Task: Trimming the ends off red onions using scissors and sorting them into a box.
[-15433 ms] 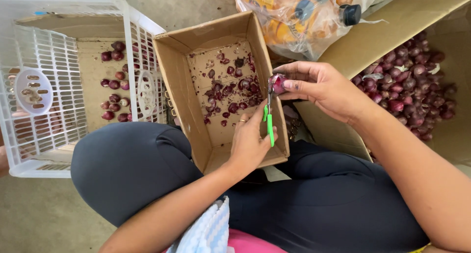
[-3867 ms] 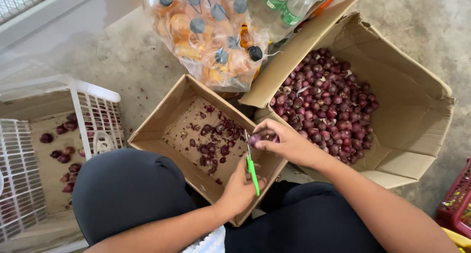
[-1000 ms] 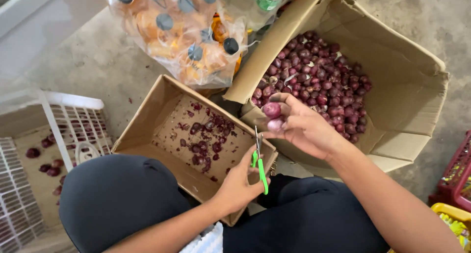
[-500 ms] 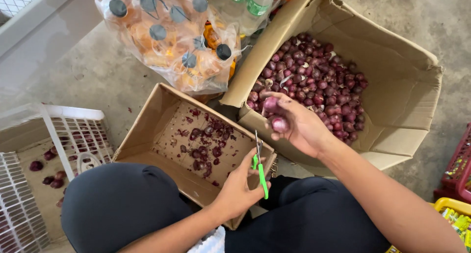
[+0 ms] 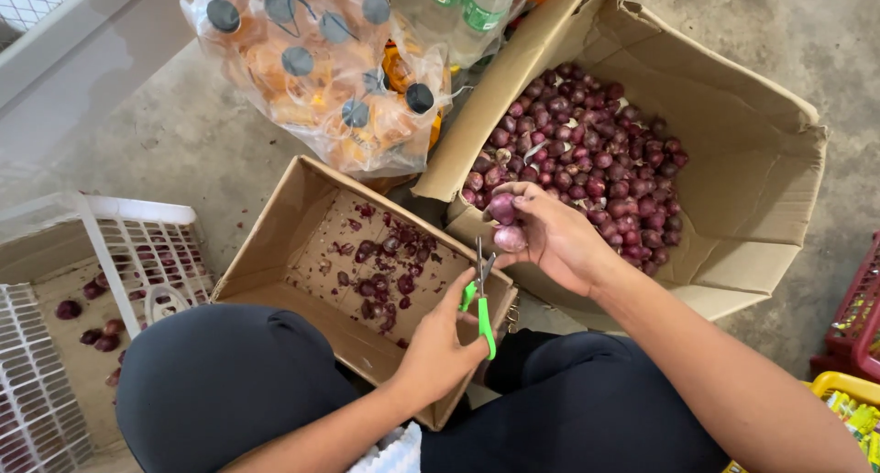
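At far left, a white plastic crate (image 5: 137,244) lined with cardboard holds a few red shallots on its floor. Beside it stands a small cardboard box (image 5: 275,253), its bottom scattered with dark red trimmings (image 5: 380,280). Above this box lies a clear plastic pack of orange drink bottles (image 5: 321,70) with dark caps.

The left hand (image 5: 440,345) is over the near rim of the small box, its fingers curled through the green handles of a pair of scissors (image 5: 480,290); the metal blades point upward and appear nearly together, just below the right hand.

The right hand (image 5: 550,239) is half curled, fingers bent inward, pinching two shallots (image 5: 504,221) between thumb and fingertips, one above the other, at the near edge of the large box.

At right, the large cardboard box (image 5: 761,189), flaps open, contains a heap of red shallots (image 5: 596,152). Red and yellow crates show at the far right edge.
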